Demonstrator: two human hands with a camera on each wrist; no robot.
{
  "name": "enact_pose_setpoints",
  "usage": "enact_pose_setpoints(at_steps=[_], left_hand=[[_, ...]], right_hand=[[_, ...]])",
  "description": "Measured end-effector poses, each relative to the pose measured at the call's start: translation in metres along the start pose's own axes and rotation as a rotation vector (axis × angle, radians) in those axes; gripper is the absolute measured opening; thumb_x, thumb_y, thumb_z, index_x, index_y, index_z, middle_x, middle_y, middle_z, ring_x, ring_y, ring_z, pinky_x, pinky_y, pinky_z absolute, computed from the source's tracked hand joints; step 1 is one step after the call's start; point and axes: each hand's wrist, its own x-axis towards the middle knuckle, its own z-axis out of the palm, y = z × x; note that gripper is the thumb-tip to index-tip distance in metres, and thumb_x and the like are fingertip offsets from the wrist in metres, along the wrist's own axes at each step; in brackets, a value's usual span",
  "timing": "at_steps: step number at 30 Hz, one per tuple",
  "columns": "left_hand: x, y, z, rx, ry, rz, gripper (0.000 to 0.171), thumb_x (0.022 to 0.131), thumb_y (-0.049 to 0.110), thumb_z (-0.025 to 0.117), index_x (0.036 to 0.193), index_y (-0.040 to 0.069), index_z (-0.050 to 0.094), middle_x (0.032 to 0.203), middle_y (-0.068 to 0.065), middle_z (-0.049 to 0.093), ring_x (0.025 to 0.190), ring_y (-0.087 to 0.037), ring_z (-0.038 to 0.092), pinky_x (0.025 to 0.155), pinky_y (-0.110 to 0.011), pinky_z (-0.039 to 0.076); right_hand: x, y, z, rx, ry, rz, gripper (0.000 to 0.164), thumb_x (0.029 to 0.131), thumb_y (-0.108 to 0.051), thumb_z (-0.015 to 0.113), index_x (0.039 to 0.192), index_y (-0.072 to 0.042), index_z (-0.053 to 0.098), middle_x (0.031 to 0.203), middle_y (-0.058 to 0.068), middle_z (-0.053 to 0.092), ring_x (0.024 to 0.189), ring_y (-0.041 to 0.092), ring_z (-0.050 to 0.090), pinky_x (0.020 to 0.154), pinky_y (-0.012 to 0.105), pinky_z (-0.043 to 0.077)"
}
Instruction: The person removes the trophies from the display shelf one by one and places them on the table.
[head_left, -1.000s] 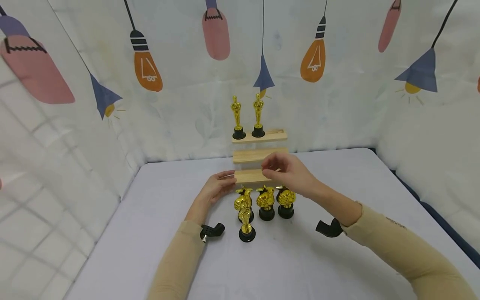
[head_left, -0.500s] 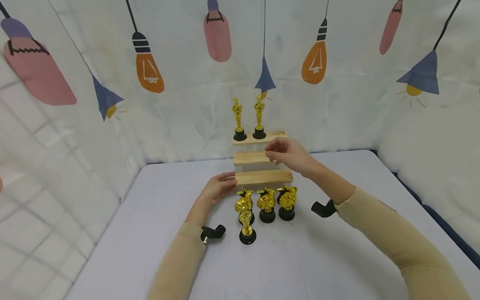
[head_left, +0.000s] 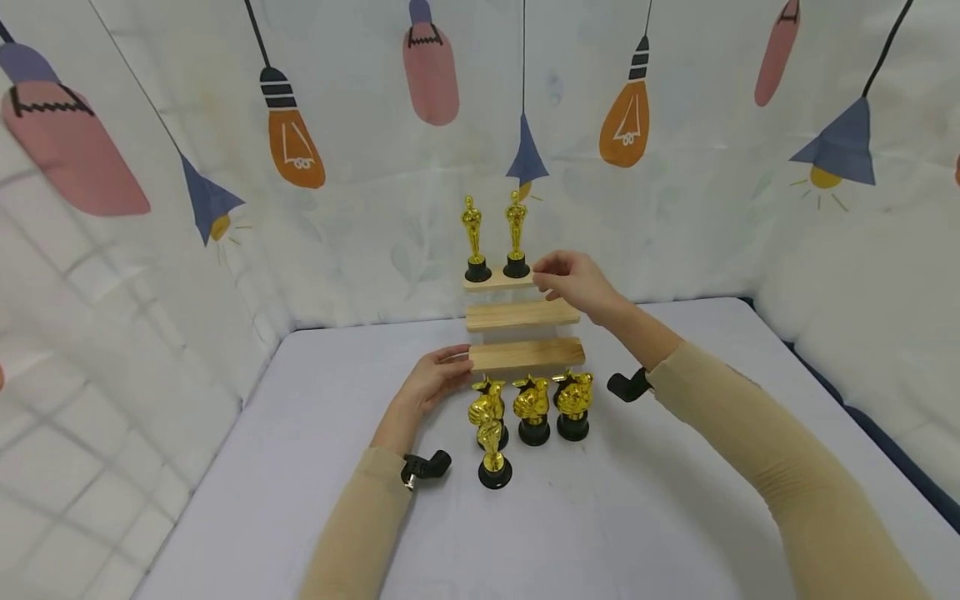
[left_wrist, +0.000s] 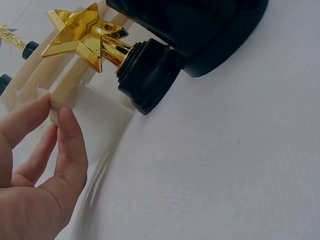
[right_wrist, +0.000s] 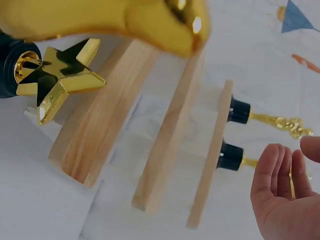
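A three-step wooden rack stands at the back of the table. Its lowest shelf (head_left: 528, 356) is pinched at the left end between thumb and fingers of my left hand (head_left: 429, 380), as the left wrist view shows. Beside the right part of the top shelf (head_left: 497, 283) is my right hand (head_left: 579, 285), fingers loosely bent and nothing in them. Two gold statuettes on black bases, the left one (head_left: 472, 232) and the right one (head_left: 516, 225), stand upright on that shelf. The right one is partly behind my right hand in the right wrist view.
Gold trophies on black bases stand in front of the rack: a star trophy (right_wrist: 62, 77), a middle trophy (head_left: 532, 407), a right trophy (head_left: 574, 402) and a front trophy (head_left: 492, 454). The middle shelf (head_left: 522, 315) bears nothing. A printed cloth wall (head_left: 360, 233) closes off the back.
My right hand has risen from the lowest shelf past the middle one to the top shelf's right side. My left hand has stayed at the lowest shelf's left end.
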Motion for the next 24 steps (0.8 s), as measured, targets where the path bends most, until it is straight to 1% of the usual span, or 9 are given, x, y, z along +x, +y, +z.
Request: enact_pose_setpoints(at_steps=[2, 5, 8, 11, 14, 18, 21, 24], left_hand=[[0.001, 0.0, 0.0, -0.001, 0.002, 0.005, 0.049, 0.096, -0.001, 0.07, 0.143, -0.002, 0.056, 0.133, -0.02, 0.059, 0.1, -0.018, 0.067, 0.086, -0.031, 0.058], [0.001, -0.002, 0.0, -0.002, -0.002, 0.002, 0.049, 0.097, -0.001, 0.069, 0.144, -0.003, 0.055, 0.135, -0.021, 0.059, 0.1, -0.018, 0.067, 0.086, -0.031, 0.058], [0.001, -0.003, 0.001, -0.005, 0.002, -0.01, 0.05, 0.096, -0.002, 0.069, 0.144, -0.002, 0.055, 0.135, -0.02, 0.059, 0.1, -0.018, 0.067, 0.084, -0.03, 0.058], [0.001, -0.004, 0.001, -0.009, 0.012, -0.019, 0.05, 0.095, -0.002, 0.071, 0.143, -0.001, 0.057, 0.135, -0.019, 0.059, 0.101, -0.019, 0.067, 0.084, -0.029, 0.058], [0.001, -0.003, 0.002, -0.008, 0.014, -0.015, 0.051, 0.095, -0.001, 0.071, 0.143, 0.0, 0.056, 0.135, -0.019, 0.059, 0.102, -0.02, 0.067, 0.085, -0.03, 0.058], [0.0, -0.001, 0.001, -0.008, 0.013, -0.009, 0.05, 0.095, -0.001, 0.071, 0.143, -0.001, 0.056, 0.135, -0.02, 0.059, 0.103, -0.021, 0.067, 0.086, -0.031, 0.058], [0.0, 0.0, 0.001, -0.01, 0.013, -0.009, 0.05, 0.095, -0.001, 0.071, 0.143, -0.001, 0.056, 0.135, -0.02, 0.059, 0.103, -0.021, 0.067, 0.086, -0.031, 0.058], [0.001, 0.001, 0.0, -0.007, 0.01, -0.007, 0.049, 0.096, -0.001, 0.07, 0.143, -0.001, 0.056, 0.135, -0.02, 0.059, 0.102, -0.02, 0.067, 0.085, -0.031, 0.058]], right_hand=[[0.006, 0.003, -0.001, 0.008, 0.021, 0.006, 0.032, 0.105, -0.012, 0.061, 0.129, 0.008, 0.058, 0.121, 0.024, 0.06, 0.101, 0.029, 0.061, 0.097, 0.051, 0.053], [0.014, 0.009, -0.004, 0.042, 0.046, 0.036, 0.033, 0.105, -0.011, 0.06, 0.13, 0.01, 0.056, 0.124, 0.024, 0.058, 0.108, 0.035, 0.059, 0.097, 0.048, 0.054], [0.021, 0.015, -0.007, 0.087, 0.066, 0.067, 0.032, 0.105, -0.01, 0.06, 0.13, 0.009, 0.055, 0.124, 0.021, 0.057, 0.116, 0.041, 0.055, 0.098, 0.045, 0.054], [0.027, 0.019, -0.01, 0.129, 0.084, 0.083, 0.034, 0.104, -0.008, 0.061, 0.132, 0.01, 0.053, 0.126, 0.021, 0.055, 0.122, 0.044, 0.053, 0.1, 0.043, 0.053], [0.032, 0.021, -0.011, 0.143, 0.081, 0.092, 0.037, 0.103, -0.006, 0.061, 0.135, 0.01, 0.052, 0.132, 0.023, 0.054, 0.126, 0.042, 0.053, 0.102, 0.042, 0.051], [0.039, 0.018, -0.009, 0.151, 0.054, 0.11, 0.042, 0.103, -0.007, 0.063, 0.14, 0.009, 0.05, 0.14, 0.024, 0.05, 0.128, 0.039, 0.053, 0.104, 0.043, 0.05], [0.043, 0.014, -0.005, 0.15, 0.052, 0.119, 0.045, 0.102, -0.007, 0.065, 0.142, 0.008, 0.049, 0.139, 0.024, 0.05, 0.127, 0.039, 0.054, 0.105, 0.044, 0.049], [0.049, 0.012, 0.0, 0.116, 0.068, 0.124, 0.048, 0.101, -0.007, 0.067, 0.143, 0.008, 0.049, 0.134, 0.023, 0.052, 0.125, 0.039, 0.055, 0.104, 0.045, 0.05]])
